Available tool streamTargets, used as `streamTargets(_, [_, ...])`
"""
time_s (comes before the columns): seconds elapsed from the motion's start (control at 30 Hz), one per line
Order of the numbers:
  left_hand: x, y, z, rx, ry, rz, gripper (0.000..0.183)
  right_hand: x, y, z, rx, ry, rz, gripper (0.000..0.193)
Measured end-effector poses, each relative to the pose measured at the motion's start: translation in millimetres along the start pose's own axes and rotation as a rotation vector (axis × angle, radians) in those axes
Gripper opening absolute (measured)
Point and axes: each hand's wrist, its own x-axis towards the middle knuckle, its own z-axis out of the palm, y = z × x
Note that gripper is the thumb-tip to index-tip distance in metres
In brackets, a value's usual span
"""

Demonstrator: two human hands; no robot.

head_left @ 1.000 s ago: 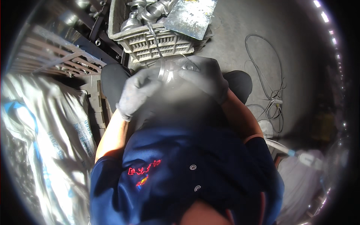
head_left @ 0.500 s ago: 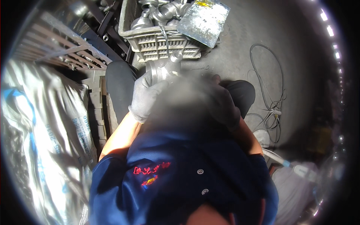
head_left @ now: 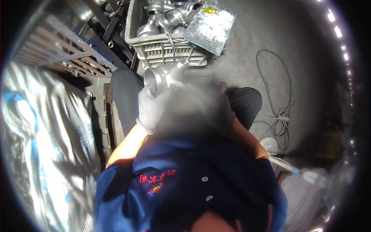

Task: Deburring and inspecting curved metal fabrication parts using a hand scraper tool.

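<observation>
My left hand (head_left: 152,106), in a pale knitted glove, is closed around the threaded end of a grey cast-metal pipe fitting (head_left: 164,75). The fitting is tilted, its wide round mouth at the left and a narrow outlet pointing up and right. My right hand (head_left: 223,110), also gloved, is to the right of the fitting, with its thumb raised. A grey blur covers the middle of the view and hides its other fingers. A thin pale strip shows between the fitting and this blur; its kind cannot be made out.
Ahead stands a plastic crate (head_left: 170,50) with several similar metal fittings (head_left: 170,18). A scuffed metal sheet (head_left: 211,29) rests on its right corner. White woven sacks (head_left: 50,147) lie at left, below a metal rack (head_left: 73,50). Looped cable (head_left: 284,116) lies on the floor at right.
The fitting has turned in my left hand, so its wide mouth shows more and its outlet leans further right. My right hand has moved a little left, toward my body's middle.
</observation>
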Motion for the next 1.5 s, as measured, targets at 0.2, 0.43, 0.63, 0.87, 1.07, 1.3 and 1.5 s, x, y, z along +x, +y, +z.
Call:
streamTargets(0.2, [-1, 3, 2, 0.042, 0.001, 0.034, 0.008, -2, 4, -1, -0.082, -0.001, -0.054, 0.036])
streamTargets(0.43, [5, -24, -3, 0.178, 0.012, 0.101, 0.010, -7, 6, -6, -0.041, -0.108, 0.025, 0.043])
streamTargets(0.63, [7, -22, -2, 0.212, 0.013, 0.179, 0.007, -3, 3, -12, -0.040, -0.149, 0.015, 0.048])
streamTargets(0.87, [9, -24, -2, 0.140, 0.011, 0.132, 0.008, -4, 8, -3, 0.015, -0.017, -0.026, 0.044])
streamTargets(1.07, [3, -5, 1, 0.077, 0.004, 0.025, 0.006, -4, 10, 3, 0.163, 0.000, 0.032, 0.034])
streamTargets(1.3, [4, -6, -2, -0.348, -0.084, -0.151, 0.024, -12, 18, -1, 0.175, -0.031, -0.067, 0.033])
streamTargets(1.5, [11, -7, -4, -0.619, -0.105, -0.299, 0.027, -20, 15, -11, 0.083, -0.144, 0.108, 0.032])
